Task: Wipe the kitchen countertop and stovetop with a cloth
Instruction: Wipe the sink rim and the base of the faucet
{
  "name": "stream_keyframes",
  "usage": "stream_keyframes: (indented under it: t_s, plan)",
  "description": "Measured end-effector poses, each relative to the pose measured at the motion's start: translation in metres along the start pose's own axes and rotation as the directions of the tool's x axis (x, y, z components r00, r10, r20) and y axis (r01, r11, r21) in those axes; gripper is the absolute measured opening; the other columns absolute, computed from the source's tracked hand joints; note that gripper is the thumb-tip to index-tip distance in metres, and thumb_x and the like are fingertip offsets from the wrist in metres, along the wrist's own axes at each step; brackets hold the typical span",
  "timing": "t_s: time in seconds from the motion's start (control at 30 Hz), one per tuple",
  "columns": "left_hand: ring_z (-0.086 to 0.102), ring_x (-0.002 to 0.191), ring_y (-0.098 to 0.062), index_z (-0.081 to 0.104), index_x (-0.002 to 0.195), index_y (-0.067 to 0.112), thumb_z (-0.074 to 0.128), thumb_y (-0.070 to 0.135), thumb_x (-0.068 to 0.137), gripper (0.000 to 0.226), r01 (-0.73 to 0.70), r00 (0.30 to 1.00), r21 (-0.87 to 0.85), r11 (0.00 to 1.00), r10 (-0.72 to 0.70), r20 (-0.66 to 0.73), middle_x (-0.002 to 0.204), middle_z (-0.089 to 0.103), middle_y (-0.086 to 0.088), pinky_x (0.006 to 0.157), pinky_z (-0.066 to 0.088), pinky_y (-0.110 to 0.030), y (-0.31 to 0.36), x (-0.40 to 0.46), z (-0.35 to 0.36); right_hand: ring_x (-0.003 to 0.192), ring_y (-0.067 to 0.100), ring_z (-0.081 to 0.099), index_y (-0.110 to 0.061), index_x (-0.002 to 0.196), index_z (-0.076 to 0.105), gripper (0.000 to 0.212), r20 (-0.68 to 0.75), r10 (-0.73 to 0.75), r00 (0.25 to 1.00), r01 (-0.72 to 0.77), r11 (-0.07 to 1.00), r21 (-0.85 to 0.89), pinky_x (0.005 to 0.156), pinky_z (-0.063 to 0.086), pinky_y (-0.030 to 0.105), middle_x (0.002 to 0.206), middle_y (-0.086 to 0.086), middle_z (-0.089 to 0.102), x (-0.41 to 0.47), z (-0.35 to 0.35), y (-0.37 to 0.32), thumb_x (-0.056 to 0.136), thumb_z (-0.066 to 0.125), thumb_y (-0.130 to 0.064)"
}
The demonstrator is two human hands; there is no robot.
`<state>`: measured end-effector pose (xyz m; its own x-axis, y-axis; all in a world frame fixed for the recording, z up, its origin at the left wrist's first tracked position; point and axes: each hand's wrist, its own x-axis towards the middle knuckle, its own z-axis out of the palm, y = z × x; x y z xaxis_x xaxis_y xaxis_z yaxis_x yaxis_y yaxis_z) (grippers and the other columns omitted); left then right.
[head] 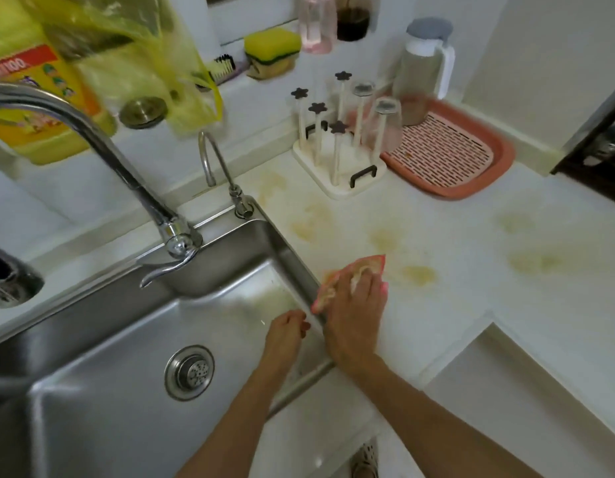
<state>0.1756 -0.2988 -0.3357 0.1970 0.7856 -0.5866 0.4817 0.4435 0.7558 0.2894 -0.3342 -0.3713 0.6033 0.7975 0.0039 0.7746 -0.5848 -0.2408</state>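
Here we note the right hand at centre-right of the frame, palm down, fingers spread flat over a crumpled pink-and-yellow cloth, pressing it onto the white stone countertop just beside the right rim of the stainless steel sink. Cloth sits at the sink's edge; one end droops over the rim.

Left hand lower centre, over the sink basin, close to the right hand. Fingers loosely curled, holding nothing as far as we can see.

Countertop carries several yellowish-brown stains, centre to right of frame; the nearest one lies just right of the cloth, others are further up twd the rack and out to the right.

Upper centre: white cup-drying rack with dark flower-tipped pegs, two clear glasses upside down on it. Touching its right side, a pink slotted draining tray. Behind them a white jug with grey lid.

Left of frame: large chrome tap arching over the sink; a smaller thin chrome spout near the sink's back corner. Round steel strainer drain in the basin floor.

Upper left: yellow detergent bottle with red label, partly behind a yellow plastic bag. On the ledge at top centre, a yellow-and-green sponge w/ a small brush beside it.
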Motion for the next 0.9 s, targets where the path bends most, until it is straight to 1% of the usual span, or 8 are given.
stream_keyframes:
  t_s: [0.1,0.23,0.33,0.47,0.53,0.63,0.73,0.9]
  plan:
    - [0.063,0.1,-0.028,0.064,0.093,0.017,0.04,0.029,0.102,0.029,0.032,0.995,-0.079,0.996,-0.039,-0.088,0.103,0.07,-0.012,0.091,0.047,-0.038,0.012,0.016,0.0,0.145,0.047,0.026,-0.006,0.147,0.039,0.088,0.059,-0.138,0.989,0.137,0.99,0.026,0.121,0.016,0.059,0.153,0.031,0.033,0.022,0.008,-0.017,0.071,0.078,-0.028]
    - [0.064,0.099,-0.024,0.059,0.117,0.008,0.034,0.033,0.104,0.037,0.042,0.983,-0.14,0.989,-0.066,-0.171,0.107,0.069,-0.012,0.087,0.046,-0.035,0.02,0.027,-0.005,0.134,0.04,0.049,-0.007,0.134,0.053,0.078,0.033,-0.328,0.944,0.319,0.933,0.166,0.114,0.037,0.055,0.139,0.025,0.055,0.038,-0.001,-0.042,0.061,0.082,-0.011]
    - [0.065,0.095,-0.021,0.058,0.117,0.009,0.033,0.037,0.104,0.04,0.044,0.976,-0.154,0.987,-0.076,-0.206,0.105,0.069,-0.01,0.083,0.048,-0.035,0.026,0.029,-0.005,0.136,0.03,0.045,-0.012,0.128,0.06,0.062,0.025,-0.387,0.922,0.352,0.862,0.366,0.12,0.027,0.045,0.142,0.013,0.052,0.054,-0.004,-0.043,0.069,0.075,-0.002]
    - [0.065,0.097,-0.025,0.065,0.097,0.015,0.042,0.03,0.102,0.028,0.037,0.978,-0.122,0.992,-0.061,-0.197,0.104,0.07,-0.009,0.092,0.049,-0.04,0.037,0.026,0.01,0.122,0.021,0.05,-0.015,0.125,0.057,0.027,-0.207,-0.381,0.901,0.433,0.767,0.475,0.107,0.042,0.045,0.132,0.003,0.056,0.064,-0.021,-0.005,0.099,0.058,-0.017]
    - [0.065,0.096,-0.028,0.066,0.085,0.019,0.05,0.022,0.097,0.02,-0.001,0.982,-0.052,0.999,-0.009,-0.188,0.1,0.07,-0.009,0.093,0.05,-0.043,0.044,0.028,0.022,0.125,0.029,0.051,-0.007,0.133,0.057,0.035,-0.336,-0.312,0.889,0.442,0.778,0.447,0.107,0.041,0.046,0.137,0.012,0.056,0.062,-0.03,0.029,0.102,0.051,-0.021]
    - [0.061,0.091,-0.024,0.067,0.099,0.012,0.053,0.016,0.093,0.015,-0.031,0.977,0.068,0.997,0.044,-0.209,0.1,0.068,-0.009,0.085,0.05,-0.036,0.054,0.033,0.04,0.124,0.042,0.049,-0.006,0.13,0.06,0.044,-0.306,-0.113,0.945,0.236,0.884,0.404,0.11,0.033,0.056,0.137,0.019,0.054,0.058,-0.039,0.085,0.089,0.045,-0.015]
    - [0.058,0.085,-0.023,0.058,0.102,0.01,0.05,0.013,0.093,0.012,0.005,0.962,0.131,0.991,0.031,-0.272,0.098,0.063,-0.009,0.074,0.046,-0.034,0.06,0.037,0.049,0.128,0.044,0.042,-0.008,0.128,0.057,0.05,-0.198,0.013,0.98,0.031,0.976,0.217,0.115,0.024,0.059,0.139,0.022,0.047,0.048,-0.038,0.121,0.087,0.039,-0.03]
    - [0.06,0.087,-0.023,0.06,0.101,0.012,0.052,0.009,0.091,0.012,-0.032,0.97,0.062,0.998,0.046,-0.239,0.096,0.065,-0.006,0.074,0.048,-0.033,0.05,0.044,0.045,0.131,0.047,0.035,-0.007,0.137,0.051,0.056,-0.126,0.13,0.983,-0.119,0.988,0.097,0.117,0.02,0.057,0.142,0.03,0.039,0.067,-0.022,0.096,0.089,0.042,-0.034]
